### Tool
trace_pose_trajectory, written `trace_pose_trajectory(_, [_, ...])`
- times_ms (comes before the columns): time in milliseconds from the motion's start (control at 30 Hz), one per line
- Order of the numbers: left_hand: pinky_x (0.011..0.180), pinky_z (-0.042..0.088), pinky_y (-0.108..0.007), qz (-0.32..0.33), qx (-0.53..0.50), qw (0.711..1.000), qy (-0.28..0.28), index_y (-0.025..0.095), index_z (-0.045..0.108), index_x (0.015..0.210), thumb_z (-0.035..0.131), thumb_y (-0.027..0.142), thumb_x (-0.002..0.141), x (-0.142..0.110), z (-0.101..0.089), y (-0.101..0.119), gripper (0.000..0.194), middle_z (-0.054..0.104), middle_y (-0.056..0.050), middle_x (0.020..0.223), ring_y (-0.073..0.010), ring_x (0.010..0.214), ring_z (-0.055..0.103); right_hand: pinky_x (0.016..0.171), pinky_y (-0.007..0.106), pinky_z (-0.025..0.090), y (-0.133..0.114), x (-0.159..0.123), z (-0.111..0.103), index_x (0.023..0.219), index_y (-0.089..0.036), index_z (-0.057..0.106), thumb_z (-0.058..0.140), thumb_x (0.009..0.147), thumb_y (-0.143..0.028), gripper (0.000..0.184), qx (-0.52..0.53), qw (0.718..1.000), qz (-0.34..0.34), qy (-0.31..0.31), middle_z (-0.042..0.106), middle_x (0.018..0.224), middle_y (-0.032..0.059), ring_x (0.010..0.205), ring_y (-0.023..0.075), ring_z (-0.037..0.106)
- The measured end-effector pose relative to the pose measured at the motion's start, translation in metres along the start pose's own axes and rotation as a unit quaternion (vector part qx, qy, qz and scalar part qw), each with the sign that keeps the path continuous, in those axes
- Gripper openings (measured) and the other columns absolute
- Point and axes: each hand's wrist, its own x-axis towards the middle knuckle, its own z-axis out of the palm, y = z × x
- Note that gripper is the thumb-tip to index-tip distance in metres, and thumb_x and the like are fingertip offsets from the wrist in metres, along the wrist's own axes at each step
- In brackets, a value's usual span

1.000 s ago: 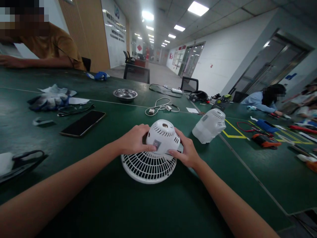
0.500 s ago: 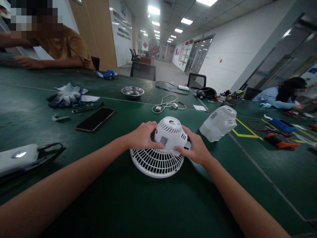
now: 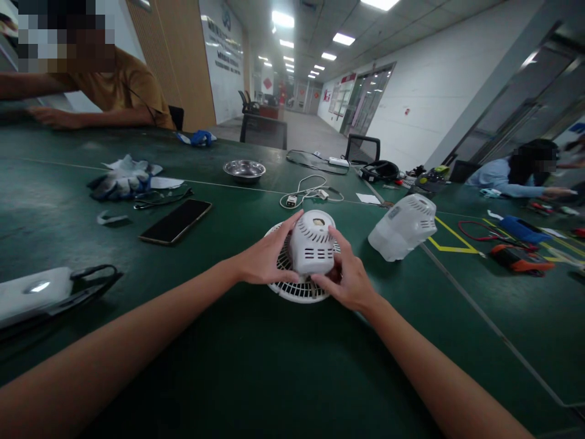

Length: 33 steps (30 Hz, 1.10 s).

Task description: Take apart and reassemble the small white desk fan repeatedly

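A white fan motor housing [image 3: 314,247] with vent slots and a hole in its top sits over a round white fan grille [image 3: 292,294] on the green table. From the left, my left hand [image 3: 267,256] holds the housing, thumb low at its front and fingers along its far side. My right hand [image 3: 350,277] grips the opposite side, its thumb at the lower front edge and its index finger near the top. Part of the grille is hidden behind the housing and my hands. A second white slotted housing [image 3: 404,228] stands on the table to the right.
A phone [image 3: 176,221], work gloves [image 3: 123,180] and a white device with a strap [image 3: 36,296] lie to the left. Beyond are a metal bowl [image 3: 244,171] and a white cable [image 3: 306,194]. An orange meter [image 3: 518,259] lies right. Two people sit across the table.
The housing and grille have been turned, so the slotted side now faces me and the label is out of sight. The grille has moved slightly away; both hands have shifted their hold.
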Motion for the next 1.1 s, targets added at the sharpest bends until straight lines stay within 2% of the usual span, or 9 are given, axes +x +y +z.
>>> trace_pose_trajectory(67, [0.123,0.028,-0.065,0.011,0.001,1.0,0.0,0.027,-0.004,0.168,0.088,0.053,0.07,-0.001,0.003,-0.002,0.138,0.024,-0.022,0.172,-0.0489,0.152,0.034,0.05,0.036,0.057,-0.001,-0.001,-0.001,0.164,-0.031,0.018,0.068,0.089,-0.039,0.091,0.028,0.999,-0.009,-0.011,0.073,0.083,0.0009,0.051,0.0176,0.061])
trace_pose_trajectory(200, [0.119,0.034,-0.066,0.014,0.036,0.999,0.036,0.029,0.002,0.167,0.086,0.052,0.071,-0.001,0.009,0.001,0.13,0.029,-0.021,0.169,-0.0493,0.145,0.043,0.053,0.036,0.057,0.003,-0.001,-0.005,0.162,-0.032,0.02,0.063,0.085,-0.03,0.088,0.052,0.998,-0.01,-0.021,0.074,0.087,0.0007,0.059,0.0192,0.065])
trace_pose_trajectory(367, [0.112,0.043,-0.06,0.019,0.069,0.996,0.061,0.027,0.012,0.165,0.086,0.046,0.07,-0.001,0.015,0.009,0.122,0.04,-0.02,0.162,-0.0449,0.133,0.053,0.053,0.035,0.055,0.006,0.001,-0.006,0.161,-0.034,0.022,0.063,0.085,-0.028,0.087,0.067,0.997,-0.015,-0.027,0.076,0.092,0.0008,0.059,0.0176,0.064])
trace_pose_trajectory(533, [0.102,0.05,-0.054,0.006,0.06,0.996,0.062,0.026,0.018,0.162,0.086,0.045,0.069,-0.002,0.015,0.01,0.116,0.047,-0.019,0.155,-0.0382,0.117,0.062,0.05,0.032,0.051,0.003,0.004,-0.007,0.158,-0.034,0.024,0.064,0.08,-0.022,0.088,0.072,0.997,-0.01,-0.032,0.074,0.089,-0.0009,0.057,0.0164,0.062])
trace_pose_trajectory(833, [0.111,0.044,-0.059,0.031,0.071,0.996,0.038,0.026,0.024,0.162,0.081,0.059,0.078,-0.002,0.007,0.003,0.107,0.043,-0.019,0.161,-0.043,0.133,0.054,0.057,0.032,0.057,0.001,0.007,-0.019,0.158,-0.033,0.023,0.069,0.078,-0.017,0.093,0.077,0.993,0.005,-0.085,0.071,0.094,0.0003,0.064,0.0166,0.065])
trace_pose_trajectory(933, [0.109,0.046,-0.061,0.039,0.098,0.993,0.056,0.028,0.025,0.163,0.081,0.068,0.075,-0.002,0.011,-0.001,0.112,0.044,-0.019,0.161,-0.0439,0.135,0.053,0.061,0.036,0.059,0.003,0.006,-0.019,0.158,-0.034,0.02,0.069,0.079,-0.017,0.095,0.065,0.994,0.003,-0.089,0.072,0.098,0.002,0.068,0.019,0.068])
trace_pose_trajectory(1000, [0.104,0.049,-0.06,0.029,0.125,0.988,0.083,0.028,0.025,0.164,0.079,0.074,0.073,-0.002,0.017,-0.001,0.115,0.05,-0.02,0.155,-0.0421,0.128,0.058,0.072,0.044,0.062,0.003,0.005,-0.017,0.159,-0.033,0.018,0.074,0.079,-0.021,0.098,0.026,0.997,-0.009,-0.072,0.072,0.111,0.0068,0.081,0.0248,0.072])
trace_pose_trajectory(1033, [0.102,0.05,-0.06,0.017,0.138,0.985,0.098,0.028,0.026,0.164,0.077,0.076,0.074,-0.002,0.021,-0.001,0.114,0.053,-0.019,0.151,-0.0407,0.124,0.06,0.082,0.05,0.062,0.003,0.005,-0.016,0.16,-0.032,0.018,0.078,0.078,-0.026,0.102,-0.003,0.998,-0.018,-0.056,0.069,0.124,0.0108,0.095,0.0299,0.073])
trace_pose_trajectory(1100, [0.101,0.05,-0.058,-0.002,0.153,0.981,0.12,0.028,0.027,0.164,0.073,0.076,0.078,-0.002,0.025,0.0,0.109,0.058,-0.018,0.146,-0.038,0.119,0.062,0.101,0.061,0.056,0.004,0.004,-0.014,0.162,-0.032,0.017,0.087,0.073,-0.039,0.112,-0.058,0.998,-0.033,-0.011,0.054,0.151,0.0161,0.124,0.0399,0.064])
